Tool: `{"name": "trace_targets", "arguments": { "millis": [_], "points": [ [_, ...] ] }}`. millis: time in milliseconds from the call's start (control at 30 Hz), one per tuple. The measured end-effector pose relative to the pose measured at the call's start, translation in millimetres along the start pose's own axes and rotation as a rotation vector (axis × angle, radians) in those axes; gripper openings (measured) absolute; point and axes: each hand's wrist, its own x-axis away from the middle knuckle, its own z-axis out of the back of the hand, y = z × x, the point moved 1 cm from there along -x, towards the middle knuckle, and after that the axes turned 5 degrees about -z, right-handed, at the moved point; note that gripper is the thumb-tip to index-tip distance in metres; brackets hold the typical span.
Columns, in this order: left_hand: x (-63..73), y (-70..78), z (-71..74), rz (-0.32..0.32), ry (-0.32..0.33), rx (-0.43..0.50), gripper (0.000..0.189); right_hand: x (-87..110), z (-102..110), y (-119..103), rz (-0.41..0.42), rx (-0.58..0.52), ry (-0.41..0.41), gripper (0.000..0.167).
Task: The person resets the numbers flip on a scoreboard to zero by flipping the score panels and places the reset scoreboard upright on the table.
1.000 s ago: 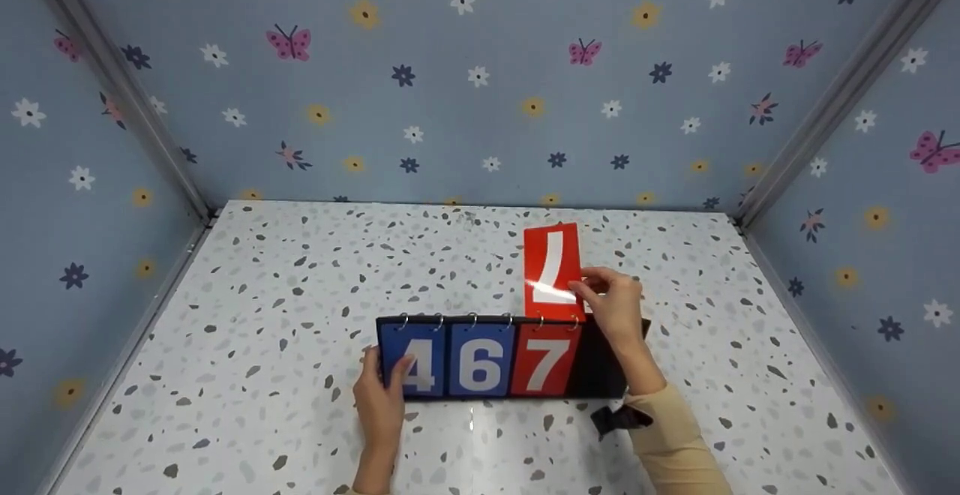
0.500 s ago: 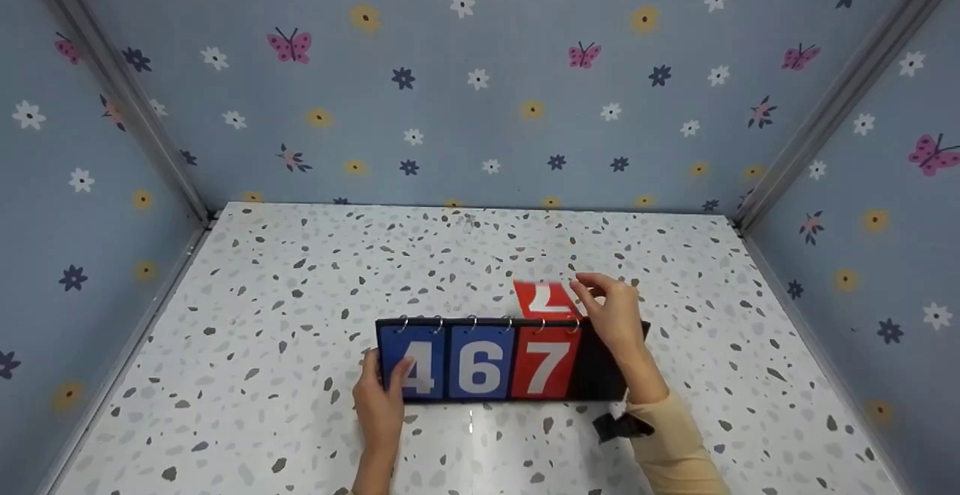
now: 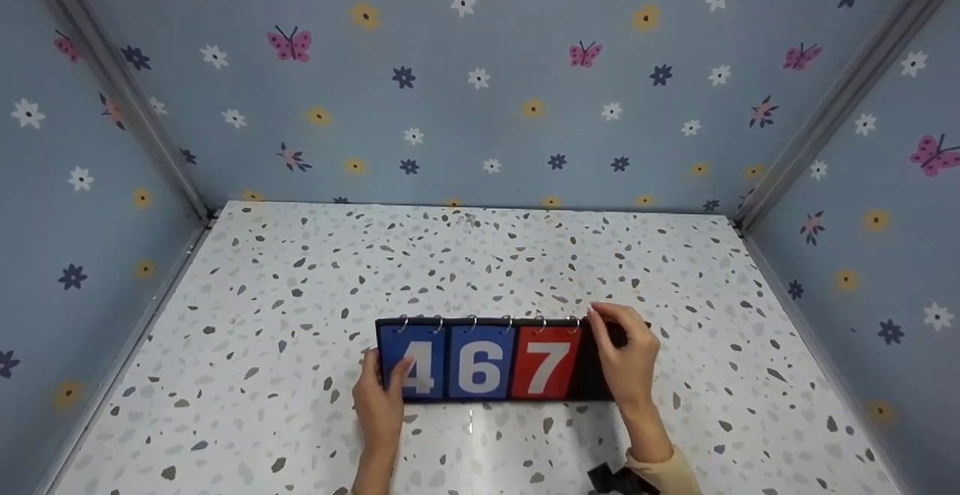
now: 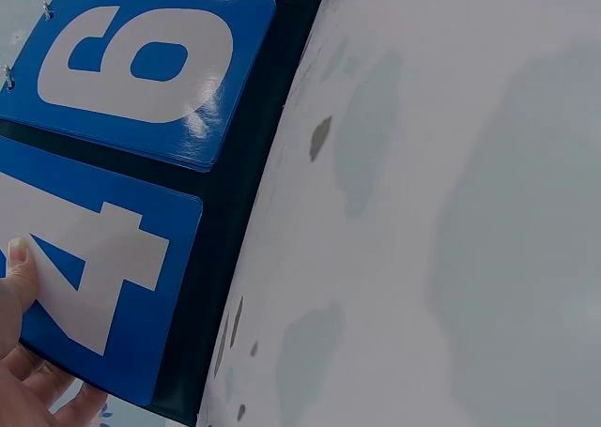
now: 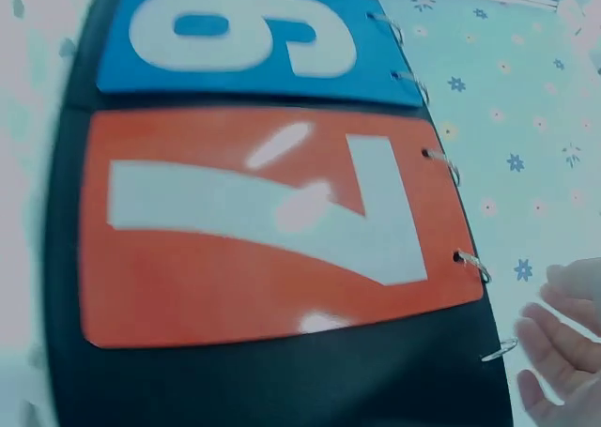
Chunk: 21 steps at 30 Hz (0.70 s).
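Note:
A black flip scoreboard [image 3: 592, 381] stands tilted on the table. From left to right it shows a blue 4 card [image 3: 418, 339], a blue 6 card [image 3: 480, 366] and a red 7 card [image 3: 545, 367], hung on metal rings; the fourth place shows bare black. My left hand [image 3: 379, 405] grips the left end, thumb on the 4 card, fingers behind. Beside the red card, my right hand [image 3: 631, 356] is at the top edge with loosely bent fingers. In the right wrist view its fingers are empty, close to a bare ring [image 5: 499, 350].
The speckled white table [image 3: 300, 270] spreads around the scoreboard. Blue flowered panels [image 3: 480, 105] close off the back and both sides. A black strap piece [image 3: 619, 478] is by the right sleeve [image 3: 667, 472].
The raised red card swung down behind the scoreboard out of sight after my right hand let go of it. That hand then moved slightly right and down. The left hand stayed put.

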Motion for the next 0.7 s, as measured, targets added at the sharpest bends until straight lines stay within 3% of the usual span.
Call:
{"name": "trace_targets", "arguments": {
  "millis": [100,267,400,567,700],
  "points": [
    [-0.2,0.2,0.2,-0.013,0.003,-0.001,0.027,9.7,3,-13,-0.030,-0.054,0.031,0.018],
    [-0.1,0.4,0.8,-0.028,0.004,-0.014,0.027,31.5,3,-17,-0.182,-0.144,0.028,0.020],
    [0.0,0.0,0.8,-0.025,0.002,-0.010,0.027,53.8,-5,6,-0.272,-0.195,0.019,0.024],
    [0.3,-0.8,0.3,-0.011,-0.006,-0.007,0.028,83.8,-18,47,-0.297,-0.227,0.045,0.027],
    [0.0,-0.8,0.5,-0.010,-0.005,-0.013,0.028,107.2,-31,92,-0.296,-0.124,0.065,0.029]
  ]
}}
